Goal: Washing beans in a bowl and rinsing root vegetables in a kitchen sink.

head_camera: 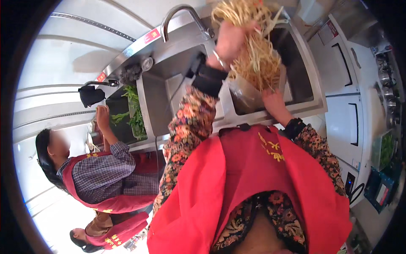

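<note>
My left hand (229, 43), slightly blurred, is raised over the right-hand sink basin and closed around a bundle of long pale-yellow strands (260, 63), a stringy food whose kind I cannot tell. The strands hang down into a clear plastic bag or container (242, 92) in the steel basin (298, 63). At the near side of that heap is my right hand (274, 101), its fingertips partly hidden against the strands and the clear plastic, so its grip is unclear. Black bands circle both sleeves near the wrists.
A curved steel faucet (180, 9) stands behind the middle basin (187, 82). Leafy greens (136, 117) lie in the left basin, where a co-worker (98, 171) in a red apron stands. Another person (108, 231) is beyond. White cabinets (342, 117) stand at the right.
</note>
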`<state>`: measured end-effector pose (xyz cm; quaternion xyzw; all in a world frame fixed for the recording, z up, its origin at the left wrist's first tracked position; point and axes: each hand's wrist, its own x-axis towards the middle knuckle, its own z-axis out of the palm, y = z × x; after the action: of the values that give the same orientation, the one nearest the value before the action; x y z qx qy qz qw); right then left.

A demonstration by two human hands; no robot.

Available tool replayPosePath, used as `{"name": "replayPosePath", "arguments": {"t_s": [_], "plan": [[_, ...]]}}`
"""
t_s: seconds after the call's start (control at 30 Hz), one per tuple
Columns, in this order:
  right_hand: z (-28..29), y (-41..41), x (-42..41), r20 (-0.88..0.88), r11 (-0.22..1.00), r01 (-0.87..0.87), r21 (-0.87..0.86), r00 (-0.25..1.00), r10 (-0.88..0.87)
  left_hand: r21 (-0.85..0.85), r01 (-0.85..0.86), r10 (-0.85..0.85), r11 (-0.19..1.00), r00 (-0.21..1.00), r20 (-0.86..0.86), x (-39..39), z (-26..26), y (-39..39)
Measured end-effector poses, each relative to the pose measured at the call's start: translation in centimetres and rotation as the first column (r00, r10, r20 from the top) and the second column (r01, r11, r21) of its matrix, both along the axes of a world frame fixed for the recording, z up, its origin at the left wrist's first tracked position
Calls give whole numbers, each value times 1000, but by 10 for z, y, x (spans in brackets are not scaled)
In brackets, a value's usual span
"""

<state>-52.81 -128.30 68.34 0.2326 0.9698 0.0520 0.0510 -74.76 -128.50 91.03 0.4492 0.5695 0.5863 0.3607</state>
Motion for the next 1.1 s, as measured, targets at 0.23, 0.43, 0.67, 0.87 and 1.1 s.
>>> {"name": "replayPosePath", "arguments": {"t_s": [0.23,0.43,0.67,0.87,1.1], "plan": [[6,-8,20,-284,987,-121,108,948,147,240,61,-136,969,940,312,-3,48,-1],[28,-12,50,-386,967,-222,122,887,253,109,32,-11,994,982,-187,-9,29,-8],[94,30,16,-624,812,32,-583,622,-473,53,194,-199,980,972,125,2,18,-16],[42,71,-30,-738,808,-260,-529,611,-286,-6,317,-301,948,905,301,21,13,-30],[76,76,-36,-357,682,-112,-723,906,-230,-19,224,-217,974,961,172,10,-9,-76]]}}
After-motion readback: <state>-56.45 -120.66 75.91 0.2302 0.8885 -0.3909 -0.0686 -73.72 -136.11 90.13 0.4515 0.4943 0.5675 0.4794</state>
